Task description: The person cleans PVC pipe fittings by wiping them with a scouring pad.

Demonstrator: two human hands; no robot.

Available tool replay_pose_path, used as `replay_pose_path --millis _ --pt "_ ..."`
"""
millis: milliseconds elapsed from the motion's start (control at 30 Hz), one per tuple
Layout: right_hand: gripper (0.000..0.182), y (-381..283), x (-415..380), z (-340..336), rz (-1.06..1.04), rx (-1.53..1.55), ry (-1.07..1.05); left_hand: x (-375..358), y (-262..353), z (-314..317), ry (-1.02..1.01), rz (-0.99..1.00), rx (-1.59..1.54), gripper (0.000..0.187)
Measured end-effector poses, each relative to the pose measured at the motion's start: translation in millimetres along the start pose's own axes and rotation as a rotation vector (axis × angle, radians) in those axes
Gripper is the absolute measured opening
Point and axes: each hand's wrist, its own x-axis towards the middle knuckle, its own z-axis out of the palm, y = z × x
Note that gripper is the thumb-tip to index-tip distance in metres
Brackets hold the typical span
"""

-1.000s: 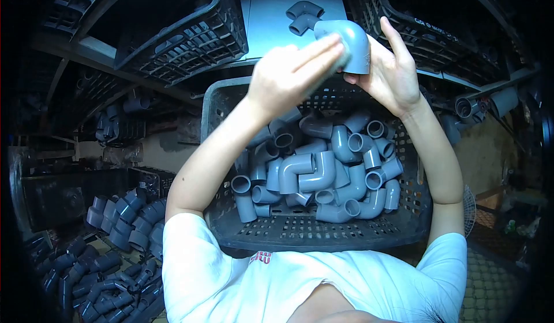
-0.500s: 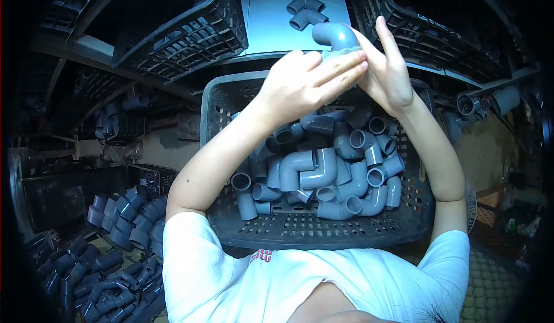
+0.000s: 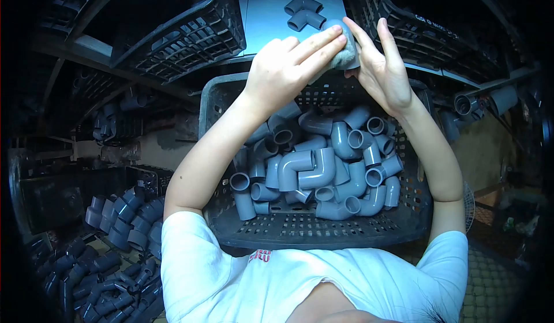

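A grey elbow pipe fitting (image 3: 334,23) is held up above the crate, partly hidden behind my fingers and a cloth. My right hand (image 3: 382,72) grips the elbow from the right, thumb and forefinger apart at the top. My left hand (image 3: 285,69) presses a greyish-green cloth (image 3: 343,57) over the elbow's surface with its fingers extended. Below both hands, a black plastic crate (image 3: 259,239) holds many loose grey elbow fittings (image 3: 317,170), piled at various angles.
Two grey elbows (image 3: 304,12) lie on a white surface (image 3: 265,34) ahead. Black crates flank it, one at left (image 3: 190,40) and one at right (image 3: 421,40). More grey fittings (image 3: 124,219) are heaped at the lower left. Shelving with fittings runs along both sides.
My left hand and the cloth have moved up and left over the elbow, now covering most of it. The right hand stays nearly in place.
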Motion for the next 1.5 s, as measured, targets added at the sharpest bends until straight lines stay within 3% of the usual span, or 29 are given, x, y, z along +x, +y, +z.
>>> replay_pose_path --millis 133,233,367,500,633,900,1100,1267,1433,1500 --pt "0.088 7 4 4 -0.032 -0.006 -0.002 -3 17 -2 -0.03 0.067 0.007 0.046" --pt "0.084 9 3 5 -0.157 -0.237 0.013 3 12 -9 -0.065 0.082 0.1 0.046" --pt "0.083 4 -1 6 -0.107 -0.295 0.025 -5 -4 0 0.061 -0.045 0.03 0.049" --pt "0.078 -2 1 0 0.022 -0.15 -0.009 -2 12 -8 0.032 0.022 -0.03 0.048" --pt "0.053 4 0 6 -0.056 0.021 0.112 1 9 -5 0.06 0.086 0.055 0.049" --pt "0.05 -3 3 9 -0.011 0.37 0.202 -4 6 -1 0.027 0.096 0.12 0.053" --pt "0.038 7 5 -6 -0.004 0.272 0.161 -5 12 10 0.142 0.218 0.131 0.043" --pt "0.042 2 5 -8 0.021 0.244 0.302 -6 9 7 0.089 0.156 0.181 0.05" --pt "0.06 3 -3 5 0.108 0.085 0.283 -4 17 8 0.064 0.134 0.097 0.054" --pt "0.063 5 -1 2 0.063 0.123 0.164 -4 18 5 0.034 0.144 0.096 0.054"
